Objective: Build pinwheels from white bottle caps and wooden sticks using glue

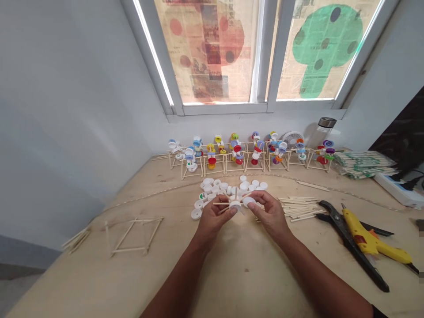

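Near the middle of the table, my left hand (215, 214) is closed on a small wheel of thin wooden sticks set around a white bottle cap (235, 206). My right hand (270, 213) pinches another white cap (249, 202) between thumb and fingers, right beside the wheel at the end of one stick. Whether that cap touches the stick is too small to tell. Loose white caps (196, 214) lie behind and left of my hands. A pile of wooden sticks (300, 207) lies behind my right hand.
Finished stick frames with coloured caps (212, 163) line the back. A bare stick frame (129, 248) stands at left, near a stick bundle (77, 240). At right lie black-handled cutters (356, 249), a yellow glue gun (367, 236), packaged sticks (364, 163) and a power strip (397, 190).
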Tool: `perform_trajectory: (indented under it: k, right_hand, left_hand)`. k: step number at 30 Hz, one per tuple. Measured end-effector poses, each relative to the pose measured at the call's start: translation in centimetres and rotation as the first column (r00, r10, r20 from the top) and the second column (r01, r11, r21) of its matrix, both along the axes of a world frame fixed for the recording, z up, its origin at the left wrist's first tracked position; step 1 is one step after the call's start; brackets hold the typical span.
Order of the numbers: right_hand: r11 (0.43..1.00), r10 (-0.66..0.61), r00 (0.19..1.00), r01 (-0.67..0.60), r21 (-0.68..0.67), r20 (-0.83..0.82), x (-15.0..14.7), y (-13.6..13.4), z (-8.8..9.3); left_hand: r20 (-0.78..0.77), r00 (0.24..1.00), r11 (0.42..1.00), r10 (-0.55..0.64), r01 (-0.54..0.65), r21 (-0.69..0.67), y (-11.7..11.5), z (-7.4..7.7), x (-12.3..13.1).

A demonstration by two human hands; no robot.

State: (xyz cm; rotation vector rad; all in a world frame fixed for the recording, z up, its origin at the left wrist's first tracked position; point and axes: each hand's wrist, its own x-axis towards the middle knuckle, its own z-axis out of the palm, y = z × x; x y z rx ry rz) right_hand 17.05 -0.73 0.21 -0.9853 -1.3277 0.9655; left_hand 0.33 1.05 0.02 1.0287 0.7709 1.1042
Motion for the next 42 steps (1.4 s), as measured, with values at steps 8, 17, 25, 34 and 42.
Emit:
perform_trajectory:
  k: [8, 17, 25, 34, 42]
  right_hand:
    - [0.999, -0.028, 0.996, 0.026, -0.021, -0.085, 0.36, -0.17, 0.18]
    - [0.999, -0.028, 0.993, 0.023, -0.047, -0.110, 0.41, -0.12, 0.19]
    - [0.996, -0.088, 0.995, 0.088, 0.002, 0.053, 0.11, -0.23, -0.02]
    - [0.993, -0.116, 0.986, 0.114, 0.019, 0.122, -0.17, -0.58, 0.39]
    - [0.995, -0.092, 0.986, 0.095, -0.013, 0.140, -0.11, -0.66, 0.68]
  left_hand:
    - [0.085, 0.992, 0.995, 0.098, -0.096, -0.030, 0.50, 0.01, -0.04]
    - [0.094, 0.992, 0.995, 0.086, -0.081, -0.060, 0.32, 0.27, 0.16]
    - [0.042, 0.998, 0.998, 0.045, -0.043, -0.043, 0.20, -0.14, 0.02]
    - [0.028, 1.000, 1.000, -0.004, 0.005, -0.025, 0.14, -0.43, -0.10]
    - [0.037, 0.999, 0.999, -0.033, 0.032, 0.021, 0.27, -0.39, -0.15]
